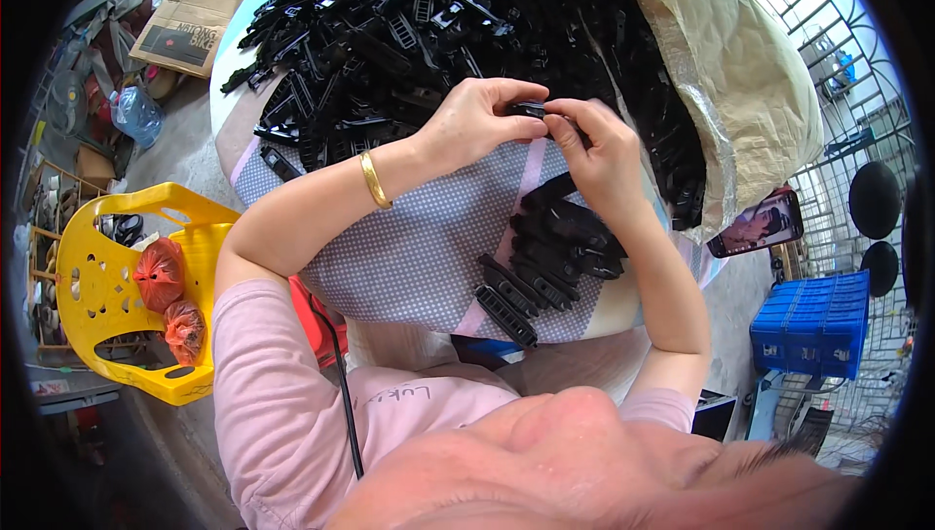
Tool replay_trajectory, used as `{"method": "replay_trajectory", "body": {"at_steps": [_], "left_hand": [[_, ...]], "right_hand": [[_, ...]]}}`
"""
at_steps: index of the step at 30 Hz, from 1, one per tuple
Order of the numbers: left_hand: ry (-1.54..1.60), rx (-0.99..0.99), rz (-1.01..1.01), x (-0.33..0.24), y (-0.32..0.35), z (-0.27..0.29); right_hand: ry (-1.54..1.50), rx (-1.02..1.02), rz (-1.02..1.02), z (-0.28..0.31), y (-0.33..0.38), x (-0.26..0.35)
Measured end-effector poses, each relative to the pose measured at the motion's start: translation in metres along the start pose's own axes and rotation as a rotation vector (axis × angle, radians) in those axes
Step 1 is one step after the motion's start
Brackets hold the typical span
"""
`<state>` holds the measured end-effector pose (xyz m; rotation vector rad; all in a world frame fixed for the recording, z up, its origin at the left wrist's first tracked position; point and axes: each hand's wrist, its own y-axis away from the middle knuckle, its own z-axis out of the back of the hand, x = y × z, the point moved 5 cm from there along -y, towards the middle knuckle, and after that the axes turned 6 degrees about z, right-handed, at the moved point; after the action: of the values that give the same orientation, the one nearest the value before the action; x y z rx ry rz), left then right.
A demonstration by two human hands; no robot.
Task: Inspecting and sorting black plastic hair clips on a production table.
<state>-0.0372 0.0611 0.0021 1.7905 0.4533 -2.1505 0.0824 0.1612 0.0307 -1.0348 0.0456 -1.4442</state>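
Over the table, my left hand and my right hand meet fingertip to fingertip. Between them is a small black plastic part; thumbs and forefingers of both hands pinch it, and much of it is hidden. A large pile of loose, long slotted black parts spreads beyond my hands. Nearer to me, beside my right forearm, a smaller group of similar black parts lies on the checked tablecloth, several of them side by side.
A big sack spills black parts on the right, with a phone beside it. To the left stands a yellow plastic chair holding red bags. A blue crate stands right; a cardboard box lies far left.
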Motion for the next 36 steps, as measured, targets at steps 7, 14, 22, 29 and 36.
{"method": "replay_trajectory", "body": {"at_steps": [7,14,22,29,36], "left_hand": [[-0.185,0.015,-0.167,-0.016,0.006,-0.007],[-0.401,-0.03,-0.293,-0.023,0.01,-0.01],[-0.219,0.249,-0.009,0.003,0.006,-0.033],[-0.413,0.518,-0.148,-0.002,0.024,-0.055],[-0.674,0.056,-0.552,-0.02,0.009,-0.034]], "right_hand": [[-0.158,0.272,-0.077,0.008,0.006,-0.02],[0.15,0.197,0.055,0.013,0.009,-0.012],[-0.163,0.25,-0.249,0.052,-0.002,-0.062],[0.436,0.492,-0.101,0.035,0.01,-0.061],[0.294,0.465,-0.042,0.023,0.016,-0.047]]}}
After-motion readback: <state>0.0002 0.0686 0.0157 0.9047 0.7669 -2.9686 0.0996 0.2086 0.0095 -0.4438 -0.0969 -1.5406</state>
